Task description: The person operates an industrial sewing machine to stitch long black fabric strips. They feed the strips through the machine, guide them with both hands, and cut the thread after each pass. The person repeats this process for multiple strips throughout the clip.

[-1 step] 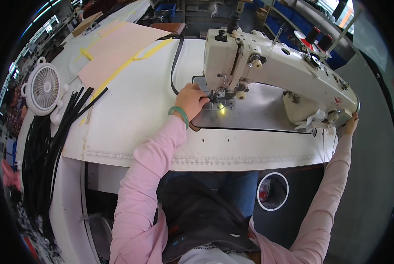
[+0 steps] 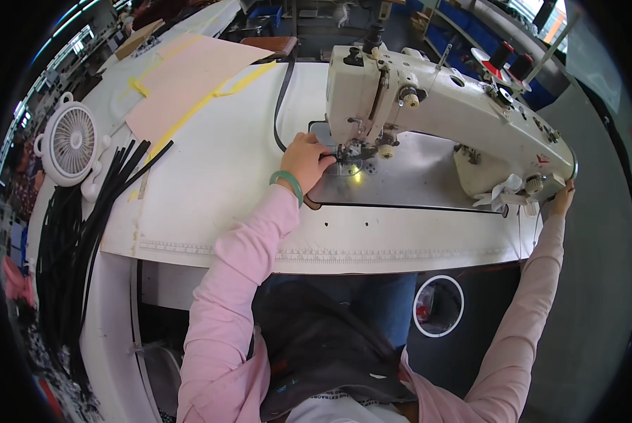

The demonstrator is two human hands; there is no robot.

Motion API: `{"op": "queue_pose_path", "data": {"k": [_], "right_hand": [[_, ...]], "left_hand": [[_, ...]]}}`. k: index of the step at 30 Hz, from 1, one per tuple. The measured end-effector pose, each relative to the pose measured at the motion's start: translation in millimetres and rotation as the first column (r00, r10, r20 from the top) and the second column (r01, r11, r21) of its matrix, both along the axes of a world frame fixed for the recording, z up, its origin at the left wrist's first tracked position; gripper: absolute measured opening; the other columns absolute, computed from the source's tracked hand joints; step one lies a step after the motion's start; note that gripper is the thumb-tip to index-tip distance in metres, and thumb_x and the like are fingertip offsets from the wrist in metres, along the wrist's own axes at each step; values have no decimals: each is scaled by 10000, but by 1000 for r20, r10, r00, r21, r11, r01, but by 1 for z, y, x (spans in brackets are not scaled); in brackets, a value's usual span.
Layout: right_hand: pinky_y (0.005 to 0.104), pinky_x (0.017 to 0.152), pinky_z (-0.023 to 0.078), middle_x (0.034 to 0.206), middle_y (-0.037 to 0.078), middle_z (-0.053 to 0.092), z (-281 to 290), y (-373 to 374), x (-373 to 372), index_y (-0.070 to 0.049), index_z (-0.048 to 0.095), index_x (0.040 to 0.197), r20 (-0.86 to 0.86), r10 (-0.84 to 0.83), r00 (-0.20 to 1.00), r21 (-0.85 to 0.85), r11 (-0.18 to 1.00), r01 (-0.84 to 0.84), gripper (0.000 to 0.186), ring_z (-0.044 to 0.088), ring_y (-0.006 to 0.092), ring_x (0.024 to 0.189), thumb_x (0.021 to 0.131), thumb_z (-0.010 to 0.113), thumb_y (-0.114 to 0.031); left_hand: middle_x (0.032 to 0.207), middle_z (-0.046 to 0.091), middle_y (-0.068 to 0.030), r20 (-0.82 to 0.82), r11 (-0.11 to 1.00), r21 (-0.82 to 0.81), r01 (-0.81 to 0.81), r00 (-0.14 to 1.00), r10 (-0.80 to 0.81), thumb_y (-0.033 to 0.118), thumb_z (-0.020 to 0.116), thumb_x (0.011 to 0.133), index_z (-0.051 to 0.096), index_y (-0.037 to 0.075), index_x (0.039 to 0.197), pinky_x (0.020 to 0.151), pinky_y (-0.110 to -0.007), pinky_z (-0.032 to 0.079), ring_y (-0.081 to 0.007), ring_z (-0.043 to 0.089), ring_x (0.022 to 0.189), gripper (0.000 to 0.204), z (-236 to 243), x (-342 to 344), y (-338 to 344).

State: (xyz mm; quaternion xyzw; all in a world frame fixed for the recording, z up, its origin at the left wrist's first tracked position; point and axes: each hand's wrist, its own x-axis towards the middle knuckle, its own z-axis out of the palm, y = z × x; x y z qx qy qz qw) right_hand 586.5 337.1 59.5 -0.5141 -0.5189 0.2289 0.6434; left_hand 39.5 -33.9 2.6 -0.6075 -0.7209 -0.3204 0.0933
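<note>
My left hand, with a green bangle at the wrist, is by the needle and presser foot of a white sewing machine. Its fingers are pinched together on a narrow black strip, which curves from the back edge of the table down to the hand. The strip's end under the fingers is mostly hidden. At the machine's right end, my right hand grips the handwheel; part of that hand is hidden behind the machine. A small light shines on the metal bed.
A bundle of black strips hangs over the table's left edge, beside a white fan. A pale pink sheet with yellow tape lies at the back left. Thread spools stand behind the machine. Below the table is a white-rimmed bin.
</note>
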Motion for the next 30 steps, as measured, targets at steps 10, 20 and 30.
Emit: {"op": "queue_pose_path", "data": {"k": [10,20,30], "right_hand": [[237,556,393,779,-13,510,-19,-11,-7,-93,500,1074,-224,159,962,0,987,-163,308,457,81,641,937,398,-349],[267,733,432,901,66,622,7,-116,-60,-19,606,955,259,-259,930,258,947,191,394,559,142,829,933,422,-366],[247,599,407,730,76,571,-16,-280,-198,-2,590,846,510,419,752,53,857,-513,125,527,147,635,881,523,-102]], "left_hand": [[739,538,-55,-317,989,-112,97,940,-128,141,590,770,575,37,800,666,-328,443,-201,547,724,110,6,72,-59],[726,517,-34,-225,994,-38,107,968,-113,171,614,755,617,47,787,708,-344,406,-199,520,784,128,13,69,-48],[683,541,-47,-292,976,-165,145,938,-189,186,596,767,601,63,692,746,-345,375,-203,521,735,144,15,80,-66]]}}
